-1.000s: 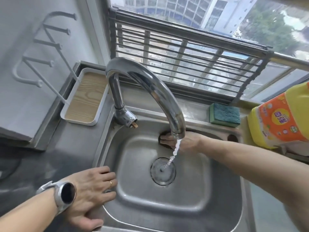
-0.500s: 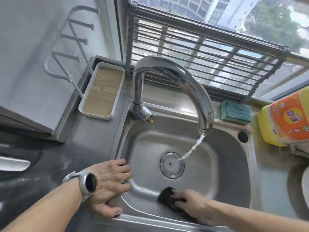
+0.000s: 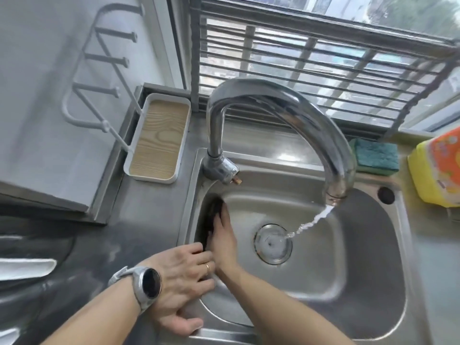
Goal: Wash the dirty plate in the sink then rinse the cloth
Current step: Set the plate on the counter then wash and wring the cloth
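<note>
My right hand (image 3: 224, 241) presses a dark cloth (image 3: 211, 215) against the left inner wall of the steel sink (image 3: 348, 282). Only part of the cloth shows beyond my fingers. My left hand (image 3: 181, 277), with a watch and a ring, lies flat on the sink's left rim, fingers spread, holding nothing. The chrome tap (image 3: 286, 115) arches over the basin and a thin stream of water (image 3: 311, 222) falls towards the drain (image 3: 273, 244). No plate is clearly in view.
A white tray with a wooden base (image 3: 158, 138) stands left of the tap, with a white rack (image 3: 99, 78) on the wall above. A green sponge (image 3: 374, 156) and a yellow bottle (image 3: 438, 168) sit at the back right. A window grille (image 3: 323, 58) runs behind.
My right hand has swept the cloth from the back of the basin, along the front wall, to the left wall. My left hand has stayed on the rim. Water keeps running.
</note>
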`<state>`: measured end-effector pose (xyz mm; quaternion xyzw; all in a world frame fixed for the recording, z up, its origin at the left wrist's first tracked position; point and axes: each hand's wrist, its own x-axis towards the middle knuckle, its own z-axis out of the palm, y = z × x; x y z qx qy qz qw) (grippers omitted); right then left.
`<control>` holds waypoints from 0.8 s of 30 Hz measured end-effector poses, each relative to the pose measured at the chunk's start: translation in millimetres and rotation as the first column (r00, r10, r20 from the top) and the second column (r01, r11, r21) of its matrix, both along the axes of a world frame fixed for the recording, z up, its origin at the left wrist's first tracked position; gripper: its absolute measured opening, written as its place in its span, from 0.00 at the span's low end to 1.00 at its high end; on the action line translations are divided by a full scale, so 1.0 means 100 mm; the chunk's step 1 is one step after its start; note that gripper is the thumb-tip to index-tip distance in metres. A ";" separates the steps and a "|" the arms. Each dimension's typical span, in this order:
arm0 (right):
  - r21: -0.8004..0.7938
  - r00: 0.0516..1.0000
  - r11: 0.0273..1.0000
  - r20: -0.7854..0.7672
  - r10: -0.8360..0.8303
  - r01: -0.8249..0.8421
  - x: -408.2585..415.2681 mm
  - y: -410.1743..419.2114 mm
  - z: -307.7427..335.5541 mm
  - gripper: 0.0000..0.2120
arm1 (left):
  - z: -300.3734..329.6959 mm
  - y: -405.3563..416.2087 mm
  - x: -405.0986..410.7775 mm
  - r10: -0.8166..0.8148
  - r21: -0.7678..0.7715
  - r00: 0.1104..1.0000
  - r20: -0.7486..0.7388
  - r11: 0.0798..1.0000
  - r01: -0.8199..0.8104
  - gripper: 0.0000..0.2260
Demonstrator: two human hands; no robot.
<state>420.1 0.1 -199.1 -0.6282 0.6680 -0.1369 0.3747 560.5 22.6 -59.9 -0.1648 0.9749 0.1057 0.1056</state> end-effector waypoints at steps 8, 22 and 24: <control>0.173 0.701 0.815 -0.432 0.568 -0.554 -0.68 0.41 0.00 0.39 | -0.02 0.01 0.03 -0.004 0.020 0.999 0.036 1.000 0.003 0.22; 0.315 0.532 0.589 -0.253 0.808 -0.744 -1.54 0.45 0.49 0.28 | -0.07 0.02 0.02 0.023 0.022 0.998 -0.063 1.000 -0.022 0.21; 0.353 0.561 0.655 -0.339 0.755 -0.668 -1.96 0.40 0.54 0.23 | -0.10 0.04 0.03 0.026 0.022 0.997 -0.068 0.999 -0.025 0.20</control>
